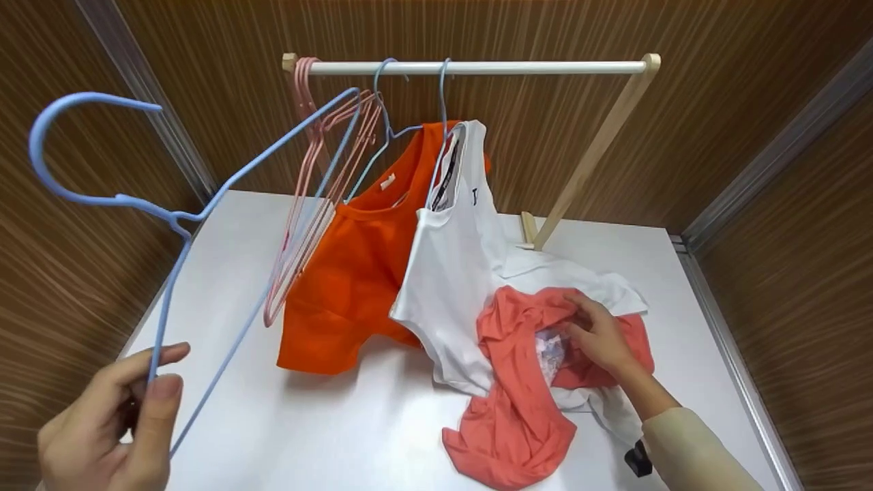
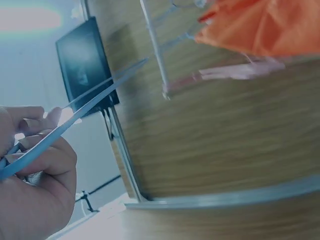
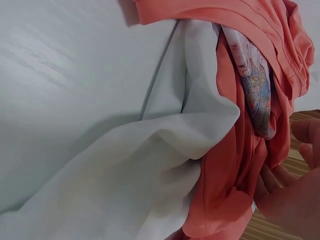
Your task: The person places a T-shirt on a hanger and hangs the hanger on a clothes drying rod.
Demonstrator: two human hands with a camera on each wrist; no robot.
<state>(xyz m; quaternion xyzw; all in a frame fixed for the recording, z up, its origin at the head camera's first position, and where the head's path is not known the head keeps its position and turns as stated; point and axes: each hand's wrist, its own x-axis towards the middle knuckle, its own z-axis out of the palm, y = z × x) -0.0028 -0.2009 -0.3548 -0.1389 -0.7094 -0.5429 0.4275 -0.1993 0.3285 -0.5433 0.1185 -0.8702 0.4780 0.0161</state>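
Note:
My left hand [image 1: 112, 416] pinches one side of a light blue clothes hanger [image 1: 252, 164] between thumb and fingers. The hanger is raised at the left, its hook toward the upper left. In the left wrist view, its bar [image 2: 75, 117] runs past the fingers. At the right, a coral-red garment [image 1: 508, 416] lies bunched on the table. My right hand [image 1: 603, 337] grips its upper fold, thumb and fingers at the cloth. A printed patch [image 3: 257, 85] shows within its folds. White cloth [image 3: 165, 145] lies beneath and beside it.
A white rail [image 1: 545, 67] on wooden legs carries several pink hangers [image 1: 297, 252], an orange top [image 1: 354, 293] and a white sleeveless top [image 1: 450, 286]. Wood-grain panels [image 1: 805, 273] enclose the white table [image 1: 307, 429]. A black item [image 1: 638, 458] sits by the right sleeve.

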